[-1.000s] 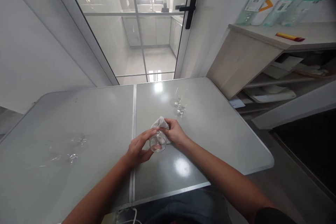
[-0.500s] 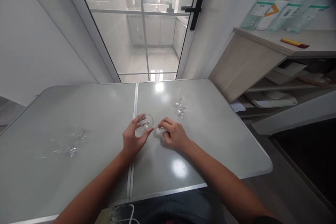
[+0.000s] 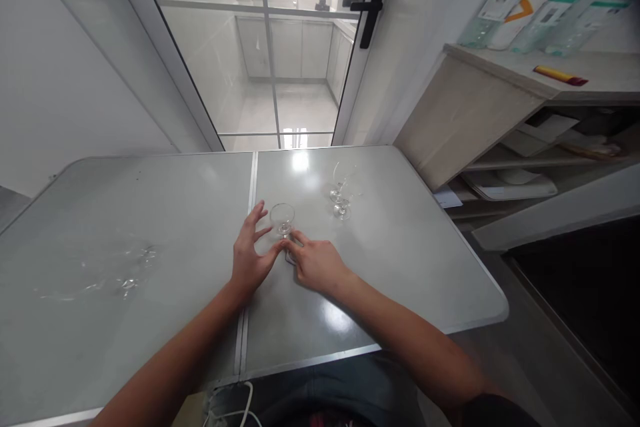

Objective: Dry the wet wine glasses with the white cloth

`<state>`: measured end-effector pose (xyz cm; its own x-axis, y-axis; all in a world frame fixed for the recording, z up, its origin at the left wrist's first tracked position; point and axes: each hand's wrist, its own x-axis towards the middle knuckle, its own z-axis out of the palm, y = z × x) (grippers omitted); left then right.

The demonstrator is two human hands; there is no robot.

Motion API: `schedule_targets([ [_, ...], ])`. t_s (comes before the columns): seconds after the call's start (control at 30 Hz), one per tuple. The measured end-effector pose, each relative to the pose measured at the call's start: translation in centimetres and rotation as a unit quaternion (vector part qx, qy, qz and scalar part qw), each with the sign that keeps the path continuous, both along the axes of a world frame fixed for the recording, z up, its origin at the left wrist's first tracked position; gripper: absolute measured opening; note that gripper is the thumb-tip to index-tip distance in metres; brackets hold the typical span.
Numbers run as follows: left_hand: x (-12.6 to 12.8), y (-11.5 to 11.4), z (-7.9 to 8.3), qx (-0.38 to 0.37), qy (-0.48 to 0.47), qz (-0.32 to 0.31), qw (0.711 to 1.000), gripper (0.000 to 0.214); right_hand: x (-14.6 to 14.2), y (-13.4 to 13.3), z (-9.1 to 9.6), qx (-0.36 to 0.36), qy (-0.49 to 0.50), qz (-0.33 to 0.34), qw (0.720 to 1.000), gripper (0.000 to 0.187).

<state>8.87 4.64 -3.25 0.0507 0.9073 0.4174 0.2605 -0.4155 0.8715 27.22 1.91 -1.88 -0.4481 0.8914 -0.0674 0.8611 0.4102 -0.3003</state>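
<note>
A small clear stemmed glass (image 3: 283,217) stands upright in front of me near the seam of the table (image 3: 310,307). My right hand (image 3: 319,265) pinches it low, around the stem, and covers part of the foot. Beside the bowl, my left hand (image 3: 250,253) has its fingers spread, with the thumb tip at the stem against the right fingertips. Two more clear glasses (image 3: 342,208) stand close together farther back on the right. Over on the left, several faint clear glasses (image 3: 129,285) are hard to make out against the tabletop.
A glass door (image 3: 275,73) with a black handle (image 3: 374,10) rises behind the table. To the right is a wooden shelf unit (image 3: 480,90), bearing clear bottles (image 3: 530,20) and a yellow-red packet (image 3: 560,75). A white cable (image 3: 246,407) hangs at the near edge.
My right hand has moved left onto the stem; the white thing seen at its fingers no longer shows. My left hand has loosened from the bowl, its fingers spreading. The view has shifted slightly.
</note>
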Motion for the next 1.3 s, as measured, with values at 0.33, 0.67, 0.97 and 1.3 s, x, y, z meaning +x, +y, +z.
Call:
schedule_targets([
  [0.33, -0.3, 0.1, 0.0, 0.001, 0.053, -0.015, 0.999, 0.034, 2.7, 4.3, -1.1, 0.009, -0.007, -0.14, 0.99, 0.062],
  [0.67, -0.7, 0.1, 0.2, -0.009, 0.085, -0.01, 0.996, 0.028, 3.0, 5.4, -1.7, -0.005, -0.029, -0.213, 0.977, 0.072],
  [0.97, -0.7, 0.1, 0.3, -0.02, 0.113, -0.022, 0.993, 0.031, 3.4, 6.1, -2.1, -0.009, -0.075, -0.201, 0.977, 0.073],
  [1.3, -3.8, 1.4, 1.3, 0.019, 0.148, 0.108, 0.983, 0.031, 2.9, 6.2, -2.2, 0.016, -0.08, -0.203, 0.976, 0.069],
])
